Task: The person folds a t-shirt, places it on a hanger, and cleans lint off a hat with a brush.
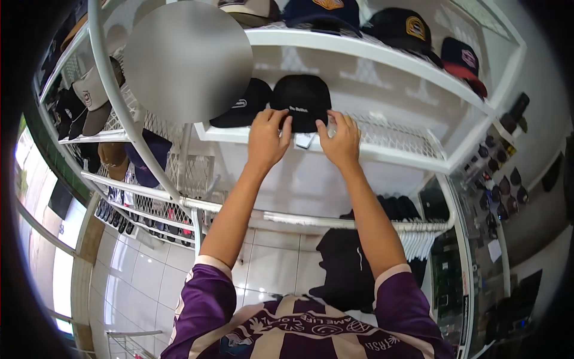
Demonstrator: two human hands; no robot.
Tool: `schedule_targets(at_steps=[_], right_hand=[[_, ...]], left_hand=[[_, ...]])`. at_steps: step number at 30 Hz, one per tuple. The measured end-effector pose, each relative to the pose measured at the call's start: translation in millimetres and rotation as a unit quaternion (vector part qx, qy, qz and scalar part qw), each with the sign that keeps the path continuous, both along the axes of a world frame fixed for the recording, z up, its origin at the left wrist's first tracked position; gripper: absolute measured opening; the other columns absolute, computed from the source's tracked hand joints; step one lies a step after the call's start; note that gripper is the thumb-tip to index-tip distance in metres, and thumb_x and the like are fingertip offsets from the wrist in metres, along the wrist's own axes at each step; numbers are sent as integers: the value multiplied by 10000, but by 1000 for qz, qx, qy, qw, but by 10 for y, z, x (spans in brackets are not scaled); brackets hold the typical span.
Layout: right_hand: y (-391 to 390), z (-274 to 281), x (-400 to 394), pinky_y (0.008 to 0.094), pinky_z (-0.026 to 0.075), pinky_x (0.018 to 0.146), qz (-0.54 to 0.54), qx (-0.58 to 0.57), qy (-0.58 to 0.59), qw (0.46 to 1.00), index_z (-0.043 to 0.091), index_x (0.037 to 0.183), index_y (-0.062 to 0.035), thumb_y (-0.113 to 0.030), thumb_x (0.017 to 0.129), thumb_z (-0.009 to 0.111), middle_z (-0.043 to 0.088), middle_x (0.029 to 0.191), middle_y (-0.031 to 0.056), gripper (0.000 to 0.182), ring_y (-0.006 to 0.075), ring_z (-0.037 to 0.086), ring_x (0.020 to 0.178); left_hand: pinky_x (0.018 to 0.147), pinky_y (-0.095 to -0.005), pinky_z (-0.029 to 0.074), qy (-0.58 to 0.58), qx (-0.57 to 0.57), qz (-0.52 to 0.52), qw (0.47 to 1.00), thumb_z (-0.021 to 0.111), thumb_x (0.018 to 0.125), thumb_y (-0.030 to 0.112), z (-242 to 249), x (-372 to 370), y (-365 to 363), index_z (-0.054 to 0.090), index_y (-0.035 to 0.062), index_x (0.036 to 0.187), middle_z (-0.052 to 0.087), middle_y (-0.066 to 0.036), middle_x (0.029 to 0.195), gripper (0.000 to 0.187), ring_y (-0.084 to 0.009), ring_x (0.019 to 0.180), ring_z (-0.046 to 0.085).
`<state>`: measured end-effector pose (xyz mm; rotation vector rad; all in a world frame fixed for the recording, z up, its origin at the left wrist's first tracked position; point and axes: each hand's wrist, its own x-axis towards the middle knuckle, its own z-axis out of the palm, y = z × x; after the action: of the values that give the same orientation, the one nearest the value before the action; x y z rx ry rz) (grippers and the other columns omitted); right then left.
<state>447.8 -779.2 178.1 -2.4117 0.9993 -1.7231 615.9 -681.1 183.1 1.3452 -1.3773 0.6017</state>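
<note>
A black cap (pixel 302 94) with small white lettering on its front sits on the white wire shelf (pixel 382 151), its brim toward me. My left hand (pixel 268 136) grips the left edge of the brim between thumb and fingers. On the opposite edge, my right hand (pixel 341 139) pinches the brim the same way. Just left of it lies another black cap (pixel 251 99) with a pale emblem, partly hidden by a blurred round patch. A small white tag (pixel 305 140) shows below the brim, between my hands.
Above runs a shelf (pixel 359 45) with several caps, among them a navy cap (pixel 321 13). Black garments hang from a white rail (pixel 287 219) below. More caps stand on a left-hand rack (pixel 110 136); sunglasses (pixel 505 197) are displayed at right.
</note>
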Motion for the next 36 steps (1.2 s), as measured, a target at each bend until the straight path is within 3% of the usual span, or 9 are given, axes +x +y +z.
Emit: schedule_targets(at_steps=[4,12,18,22,24,28,31,33,36], right_hand=[[-113,-223,165,429,470,878,-144,-57,62,986,733,1114,-86,-380,895,751,713,945,81,367,297,645,973],[-72,-175,178,397,461,846,-126,-10,16,992,760,1096,-114,-368,825,795,727,915,8,374,244,641,930],[-121,101,255,399,555,732,-12,276,-128,952,698,1282,-36,-280,803,850,739,971,51,559,242,731,842],[-179,117,302,300,604,630,178,442,-318,820,498,1454,110,-81,820,832,674,1148,181,741,193,725,839],[-116,47,205,288,617,673,306,447,-368,756,478,1469,118,-27,867,779,669,1191,163,688,177,715,850],[529,103,-565,266,616,712,278,409,-404,770,508,1475,88,-28,936,731,681,1148,84,595,125,688,903],[1011,17,-1323,267,608,719,229,387,-418,789,526,1495,32,-78,970,715,684,1145,61,569,106,672,927],[1321,-55,-1800,264,600,717,194,368,-434,799,528,1506,10,-81,978,710,686,1145,55,566,99,668,928],[1714,-255,-2536,247,579,685,117,316,-479,810,528,1509,10,3,972,706,684,1137,38,566,74,671,871]], left_hand=[[808,-450,549,-17,-15,126,992,673,936,280,-239,101,-388,746,-5,1143,675,-186,1004,359,-370,950,637],[713,-414,540,-7,19,135,991,687,902,285,-223,65,-358,780,26,1075,696,-105,900,325,-295,831,651],[717,-406,529,-20,-26,112,993,665,917,228,-265,75,-359,769,48,979,686,-99,887,217,-304,801,648],[756,-421,521,-26,-26,117,992,656,924,212,-262,78,-349,761,42,1008,684,-104,927,217,-307,826,640],[828,-429,508,-17,-22,76,997,652,936,226,-271,64,-312,750,39,1097,679,-127,986,266,-323,915,633],[1011,-429,455,68,-78,41,994,693,967,229,-261,-475,9,612,3,1387,649,-187,1247,484,-368,1130,615],[1013,-393,473,233,-1,-113,966,696,996,190,-234,-1236,333,525,-19,1472,616,-190,1336,548,-302,1138,630],[914,-316,520,446,60,-340,826,707,998,146,-251,-1685,414,480,-22,1522,643,-158,1310,595,-195,1047,645],[971,-278,505,407,141,-429,794,678,1003,36,-213,-2405,576,423,-64,1552,626,-187,1368,614,-162,1169,627]])
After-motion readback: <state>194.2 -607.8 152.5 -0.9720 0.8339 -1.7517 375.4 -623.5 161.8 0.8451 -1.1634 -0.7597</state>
